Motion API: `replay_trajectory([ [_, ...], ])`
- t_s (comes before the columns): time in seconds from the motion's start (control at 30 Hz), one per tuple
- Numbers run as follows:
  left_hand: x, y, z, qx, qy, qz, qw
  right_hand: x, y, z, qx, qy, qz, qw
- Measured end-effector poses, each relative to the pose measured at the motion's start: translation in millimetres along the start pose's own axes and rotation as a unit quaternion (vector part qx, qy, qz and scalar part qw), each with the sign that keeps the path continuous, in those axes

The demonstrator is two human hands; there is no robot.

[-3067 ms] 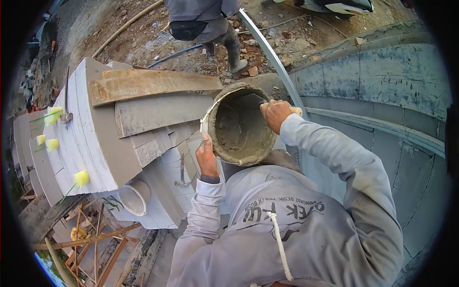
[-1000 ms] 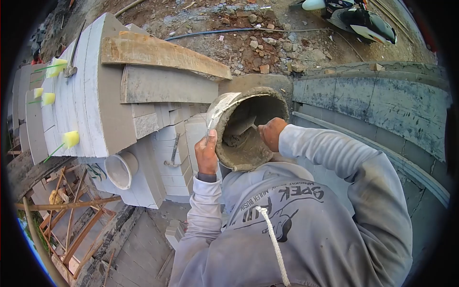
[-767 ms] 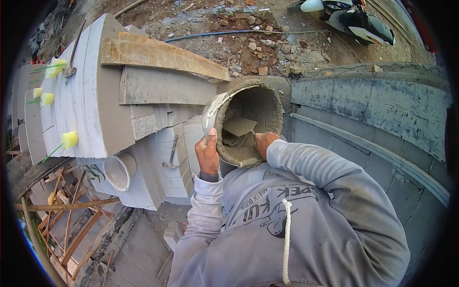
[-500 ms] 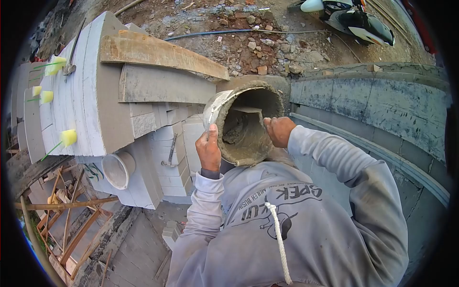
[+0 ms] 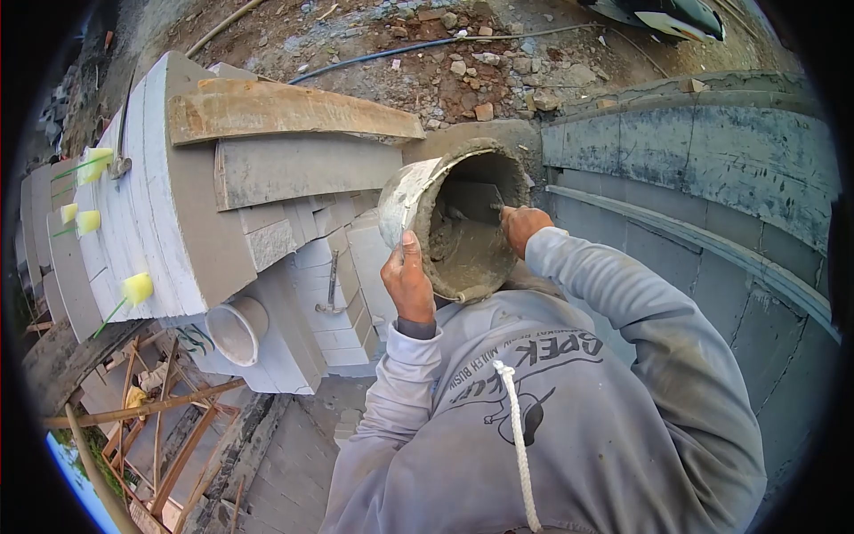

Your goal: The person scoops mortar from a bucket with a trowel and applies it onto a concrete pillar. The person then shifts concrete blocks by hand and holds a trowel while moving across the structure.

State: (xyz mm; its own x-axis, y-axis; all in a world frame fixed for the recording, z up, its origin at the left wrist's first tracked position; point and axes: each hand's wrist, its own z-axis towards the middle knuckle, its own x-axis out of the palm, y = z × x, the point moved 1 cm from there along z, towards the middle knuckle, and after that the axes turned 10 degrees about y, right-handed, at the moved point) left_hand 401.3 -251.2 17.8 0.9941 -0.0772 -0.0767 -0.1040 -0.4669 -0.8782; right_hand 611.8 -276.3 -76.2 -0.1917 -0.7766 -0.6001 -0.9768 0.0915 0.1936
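Observation:
A mortar-crusted bucket (image 5: 407, 191) is tilted in front of my body, its mouth turned toward the right and toward me. Grey wet mortar (image 5: 471, 258) lies along its inner lower wall. My left hand (image 5: 409, 283) grips the near left rim of the bucket, thumb up along the edge. At the right side of the mouth, my right hand (image 5: 525, 229) is closed round the handle of a trowel (image 5: 476, 201), whose flat blade is inside the bucket, partly in shadow. The handle is mostly hidden by my fingers.
Two boards (image 5: 294, 111) lie on stacked pale blocks (image 5: 147, 196) at the left. A hammer (image 5: 333, 283) rests on lower blocks, near a small white bucket (image 5: 237, 331). Along the right runs a grey wall (image 5: 703, 160). Rubble and a hose (image 5: 382, 55) cover the ground beyond.
A person standing beyond the bucket has left the view. The bucket has tipped further onto its side. The trowel blade has moved about inside it, with my right hand shifting at the mouth.

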Motion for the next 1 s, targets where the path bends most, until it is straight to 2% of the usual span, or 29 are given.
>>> replay_trajectory([
  [0.07, 0.5, 1.5, -10.7, -0.007, -0.005, -0.019, 1.0, -6.7, 3.1, -3.5, -0.017, 0.037, -0.007, 0.999],
  [0.17, 10.1, -2.3, -11.1, 0.004, -0.013, -0.047, 0.999, 2.5, -3.9, -1.2, -0.051, 0.041, -0.013, 0.998],
  [0.37, 4.6, 6.5, -20.1, -0.002, 0.023, 0.012, 1.0, 6.2, 7.5, -26.8, -0.104, 0.066, 0.007, 0.992],
  [0.47, 12.8, -4.2, -18.9, 0.06, 0.006, -0.012, 0.998, 6.9, 15.0, -36.5, -0.122, 0.065, 0.038, 0.99],
  [0.57, 6.0, -13.8, -19.1, 0.104, 0.045, 0.085, 0.99, 9.6, 25.9, -43.7, -0.145, 0.087, 0.097, 0.981],
  [0.67, 7.2, -16.7, -12.5, 0.058, 0.021, -0.064, 0.996, 7.7, 41.9, -51.1, -0.166, 0.068, 0.149, 0.972],
  [0.8, -15.1, -25.3, -4.5, 0.07, 0.011, -0.035, 0.997, -3.5, 54.4, -48.8, -0.213, 0.041, 0.257, 0.942],
  [0.83, -19.5, -30.7, -0.5, 0.111, -0.001, -0.052, 0.992, -10.7, 55.0, -49.7, -0.238, -0.002, 0.298, 0.925],
  [0.93, -38.9, -51.3, 10.8, 0.075, -0.026, -0.234, 0.969, -50.8, 44.0, -64.8, -0.223, 0.012, 0.302, 0.927],
  [1.0, -56.1, -46.3, 24.6, 0.073, 0.011, -0.305, 0.95, -73.2, 36.8, -72.7, -0.23, -0.024, 0.266, 0.936],
])
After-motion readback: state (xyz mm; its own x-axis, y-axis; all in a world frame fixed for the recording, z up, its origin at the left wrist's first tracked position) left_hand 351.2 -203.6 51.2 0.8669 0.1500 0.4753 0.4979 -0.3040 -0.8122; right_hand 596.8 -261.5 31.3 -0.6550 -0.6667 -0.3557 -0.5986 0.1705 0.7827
